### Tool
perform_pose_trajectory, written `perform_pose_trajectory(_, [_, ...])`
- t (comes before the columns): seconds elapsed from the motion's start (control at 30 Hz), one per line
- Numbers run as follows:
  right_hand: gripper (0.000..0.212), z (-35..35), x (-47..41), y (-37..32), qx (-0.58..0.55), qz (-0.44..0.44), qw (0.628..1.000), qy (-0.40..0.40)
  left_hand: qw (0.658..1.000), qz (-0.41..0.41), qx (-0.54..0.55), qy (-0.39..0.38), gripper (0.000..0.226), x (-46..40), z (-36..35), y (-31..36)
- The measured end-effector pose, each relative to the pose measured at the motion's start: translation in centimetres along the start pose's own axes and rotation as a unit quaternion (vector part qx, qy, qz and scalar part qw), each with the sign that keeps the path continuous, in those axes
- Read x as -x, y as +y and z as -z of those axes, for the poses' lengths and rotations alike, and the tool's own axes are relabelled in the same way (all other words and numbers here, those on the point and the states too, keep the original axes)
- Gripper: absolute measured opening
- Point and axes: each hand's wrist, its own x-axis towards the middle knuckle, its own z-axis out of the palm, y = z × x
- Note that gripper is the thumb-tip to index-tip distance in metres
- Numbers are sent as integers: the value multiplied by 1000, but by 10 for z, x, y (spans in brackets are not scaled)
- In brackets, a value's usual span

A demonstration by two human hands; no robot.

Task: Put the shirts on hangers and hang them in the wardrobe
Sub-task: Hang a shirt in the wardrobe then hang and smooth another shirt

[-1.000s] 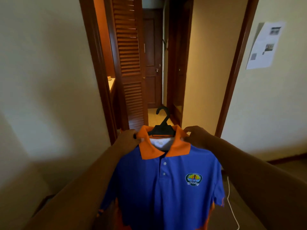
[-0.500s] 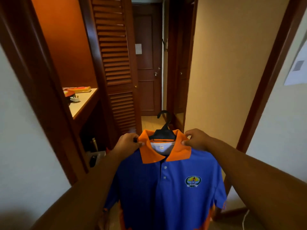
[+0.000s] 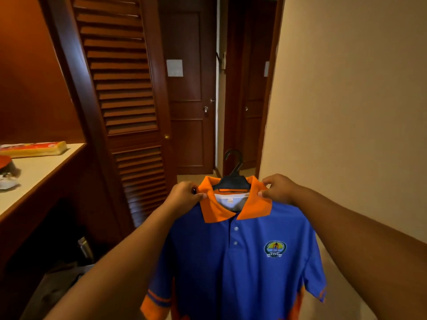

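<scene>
A blue polo shirt (image 3: 240,262) with an orange collar and a round chest badge hangs on a black plastic hanger (image 3: 232,181), held up in front of me. My left hand (image 3: 183,196) pinches the shirt's left shoulder at the collar, over the hanger's end. My right hand (image 3: 278,189) pinches the right shoulder beside the collar. The hanger's hook sticks up free above the collar. A louvered wooden door (image 3: 120,93) stands open just ahead on the left; no hanging rail is visible.
A pale countertop (image 3: 39,172) on the left carries a long yellow and red packet (image 3: 34,148) and a small item at its edge. Beneath it is a dark recess with a metal flask (image 3: 85,248). A closed wooden door (image 3: 189,93) ends the narrow corridor; a beige wall (image 3: 346,100) runs along the right.
I have moved forward through the doorway into the corridor, so the louvered door and counter are now close. Both hands keep the same hold on the shirt and hanger.
</scene>
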Motion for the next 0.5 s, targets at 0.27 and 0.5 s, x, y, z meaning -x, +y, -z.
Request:
perform_pose_trajectory(0.27, [14,16,-198,23,-34,23,999,-13,1000,11,1,10,24,-193,-7,-23])
perform_pose_trajectory(0.5, [4,46,-395,43,-72,56,995,-43,998,38,1,40,18,-370,-4,-38])
